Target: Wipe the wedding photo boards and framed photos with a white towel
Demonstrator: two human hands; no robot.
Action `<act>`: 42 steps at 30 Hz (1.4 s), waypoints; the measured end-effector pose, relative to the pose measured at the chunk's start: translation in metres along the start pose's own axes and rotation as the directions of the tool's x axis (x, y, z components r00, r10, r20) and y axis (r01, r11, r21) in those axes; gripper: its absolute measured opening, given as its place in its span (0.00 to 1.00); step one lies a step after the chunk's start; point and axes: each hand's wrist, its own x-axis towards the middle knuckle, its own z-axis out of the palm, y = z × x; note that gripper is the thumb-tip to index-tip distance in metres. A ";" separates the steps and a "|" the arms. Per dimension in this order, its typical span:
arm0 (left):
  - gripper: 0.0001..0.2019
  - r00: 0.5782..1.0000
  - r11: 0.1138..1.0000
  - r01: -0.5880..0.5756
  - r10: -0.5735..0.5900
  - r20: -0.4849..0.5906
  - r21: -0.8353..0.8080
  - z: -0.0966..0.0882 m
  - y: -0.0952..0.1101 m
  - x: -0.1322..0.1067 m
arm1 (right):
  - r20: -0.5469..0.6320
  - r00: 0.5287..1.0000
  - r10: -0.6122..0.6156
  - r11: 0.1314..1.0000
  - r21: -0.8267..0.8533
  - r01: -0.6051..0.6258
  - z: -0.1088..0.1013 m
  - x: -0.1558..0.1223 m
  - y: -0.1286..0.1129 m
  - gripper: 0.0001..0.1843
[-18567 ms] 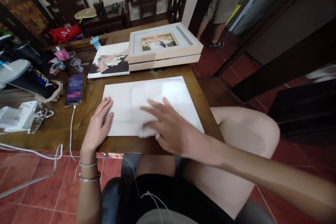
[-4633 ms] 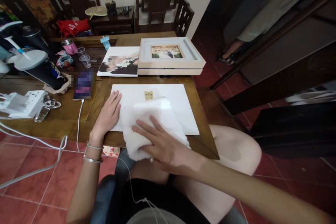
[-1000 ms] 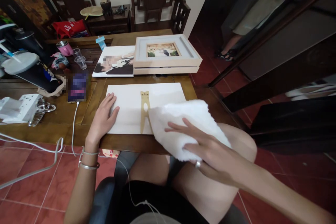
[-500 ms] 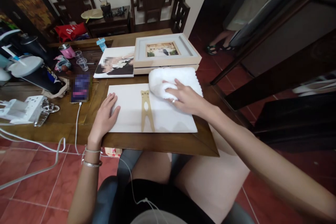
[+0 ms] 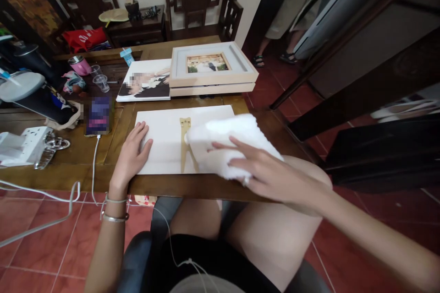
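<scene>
A white board (image 5: pixel 163 142), the back of a picture frame with a tan wooden stand (image 5: pixel 184 144) on it, lies face down near the front edge of the wooden table (image 5: pixel 113 144). My left hand (image 5: pixel 132 158) rests flat and open on the board's left edge. My right hand (image 5: pixel 266 171) presses a fluffy white cloth (image 5: pixel 223 144) onto the board's right half, fingers stretched over it.
Behind the board lie a stacked pale picture frame (image 5: pixel 211 71) and a photo print (image 5: pixel 144 84). A phone (image 5: pixel 98 115) on a cable, a white power strip (image 5: pixel 20 146), cups and clutter fill the left. Another person's legs (image 5: pixel 285 13) stand at the back right.
My right hand drew the cloth from the board's far right corner back toward me over the right half. My left hand stayed put.
</scene>
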 end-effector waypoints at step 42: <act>0.23 0.998 0.996 -0.051 0.049 0.033 0.071 0.004 0.001 -0.001 | 0.143 0.984 -0.106 0.992 0.085 0.094 0.032 0.040 -0.056 0.20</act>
